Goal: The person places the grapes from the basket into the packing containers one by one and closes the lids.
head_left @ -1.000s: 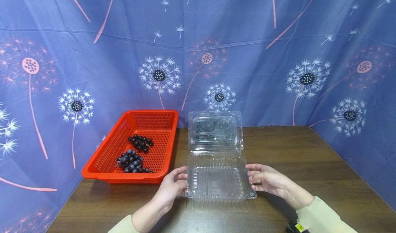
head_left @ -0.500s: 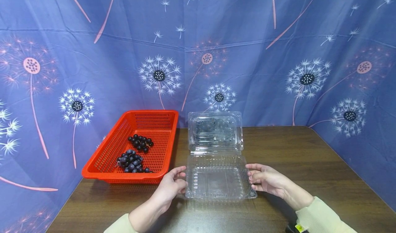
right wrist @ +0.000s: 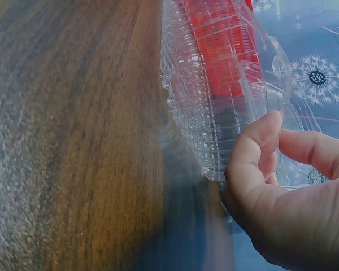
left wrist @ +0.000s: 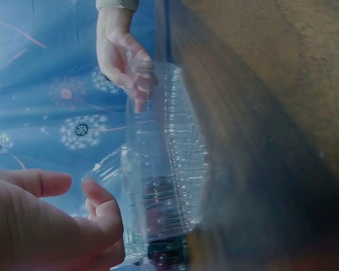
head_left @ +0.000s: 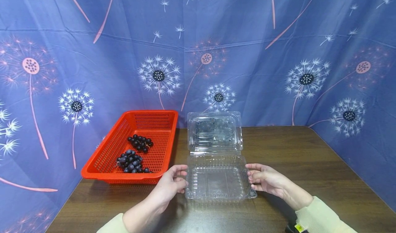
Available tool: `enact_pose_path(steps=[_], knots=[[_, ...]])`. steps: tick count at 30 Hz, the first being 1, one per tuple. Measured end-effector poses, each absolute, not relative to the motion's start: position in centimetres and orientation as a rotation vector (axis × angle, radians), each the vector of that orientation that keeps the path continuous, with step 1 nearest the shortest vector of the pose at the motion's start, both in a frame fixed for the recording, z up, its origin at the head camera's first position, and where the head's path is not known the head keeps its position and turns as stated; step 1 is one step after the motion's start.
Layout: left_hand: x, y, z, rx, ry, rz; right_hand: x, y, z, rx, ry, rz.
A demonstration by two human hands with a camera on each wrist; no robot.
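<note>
A clear plastic clamshell container (head_left: 216,181) sits on the table in the head view, its lid (head_left: 215,133) tipped back behind the base. My right hand (head_left: 267,179) pinches the base's right rim; in the right wrist view its thumb and forefinger (right wrist: 305,149) meet at the plastic edge. My left hand (head_left: 168,188) is beside the left rim with its fingers loosely bent. The left wrist view has a gap between thumb and fingers (left wrist: 104,217), with nothing between them. Left of the container, a red plastic basket (head_left: 171,150) holds two bunches of dark grapes (head_left: 131,161).
The brown wooden table (head_left: 294,150) meets a blue dandelion-print cloth (head_left: 253,74) at the back and sides. A small black object with a yellow label (head_left: 299,228) lies by the right sleeve, at the bottom edge.
My left wrist and forearm have shifted slightly left and the left fingers have changed pose a little. The right hand, container and grapes stay in place.
</note>
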State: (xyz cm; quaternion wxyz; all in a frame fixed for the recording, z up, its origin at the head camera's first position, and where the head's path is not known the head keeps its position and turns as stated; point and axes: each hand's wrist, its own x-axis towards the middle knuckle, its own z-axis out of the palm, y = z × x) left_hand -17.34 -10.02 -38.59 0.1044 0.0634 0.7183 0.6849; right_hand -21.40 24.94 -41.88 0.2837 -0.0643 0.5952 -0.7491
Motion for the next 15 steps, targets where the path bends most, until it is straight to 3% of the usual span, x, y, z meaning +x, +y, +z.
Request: enact_pose_path(steps=[15], knots=[[-17.1,-10.9,-35.4,0.327,2.26,1.824,-21.3,24.7,-41.9,-0.15,1.624,-2.005]])
